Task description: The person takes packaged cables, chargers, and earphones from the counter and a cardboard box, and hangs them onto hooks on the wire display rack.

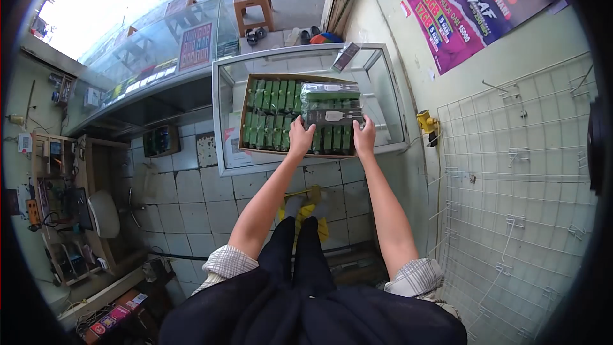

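Carton (274, 151) on counter (386, 105), tiled floor (191, 186).

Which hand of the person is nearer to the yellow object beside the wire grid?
Right: the right hand is at the right end of the dark pack, on the side toward the yellow object. The left hand is farther from it, at the pack's left end.
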Demonstrator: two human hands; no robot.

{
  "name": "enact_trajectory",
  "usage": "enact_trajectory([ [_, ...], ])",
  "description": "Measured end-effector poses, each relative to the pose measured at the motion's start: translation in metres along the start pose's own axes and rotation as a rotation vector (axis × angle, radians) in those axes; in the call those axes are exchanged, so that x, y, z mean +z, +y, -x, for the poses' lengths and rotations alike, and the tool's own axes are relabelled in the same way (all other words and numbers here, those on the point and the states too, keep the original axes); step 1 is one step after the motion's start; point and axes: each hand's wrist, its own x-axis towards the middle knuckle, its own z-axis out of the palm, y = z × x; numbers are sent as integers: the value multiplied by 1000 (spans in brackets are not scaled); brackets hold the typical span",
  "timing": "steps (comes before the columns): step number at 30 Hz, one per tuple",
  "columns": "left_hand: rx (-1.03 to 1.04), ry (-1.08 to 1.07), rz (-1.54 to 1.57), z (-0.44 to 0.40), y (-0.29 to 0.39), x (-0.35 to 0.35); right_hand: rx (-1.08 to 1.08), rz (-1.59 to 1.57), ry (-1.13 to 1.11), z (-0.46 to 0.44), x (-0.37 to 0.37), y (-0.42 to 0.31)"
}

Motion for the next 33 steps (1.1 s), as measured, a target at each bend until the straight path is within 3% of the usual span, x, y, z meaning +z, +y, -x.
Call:
enact_trajectory([
  [4, -4, 25, -100, -1, -1, 5, 7, -82, 36, 4, -3, -2],
  [8, -1, -8, 170, 19, 8, -6, 120, -216, 71, 20, -10, -6],
  [10, 22, 20, 307, 38, 29, -17, 249, -447, 125, 35, -17, -17],
  [12, 181, 60, 327, 54, 55, -32, 238, -441, 140, 51, -33, -29],
  [14, 260, 63, 360, 70, 82, -42, 401, -838, 49, 70, -56, -49],
  [16, 450, 77, 492, 88, 117, -52, 343, -945, 60, 89, -79, -63],
  [17, 412, 6, 659, 112, 156, -67, 299, -1043, 61, 98, -92, -70],
  [21, 571, -197, 784, 135, 223, -83, 192, -1059, 145, 123, -162, -110],
  [24, 716, -262, 696, 154, 263, -95, 3, -796, 336, 124, -207, -129],
  [26, 887, -300, 604, 165, 290, -96, -276, -411, 419, 130, -271, -184],
  [27, 994, -314, 567, 176, 305, -98, -308, -279, 307, 133, -298, -204],
  [29, 1124, -360, 542, 192, 328, -97, -381, -204, 338, 141, -325, -234],
  [31, 1408, -345, 445, 205, 340, -90, -460, -142, 349, 144, -337, -245],
  [33, 1458, -372, 458, 217, 344, -81, -419, -254, 382, 151, -344, -247],
])
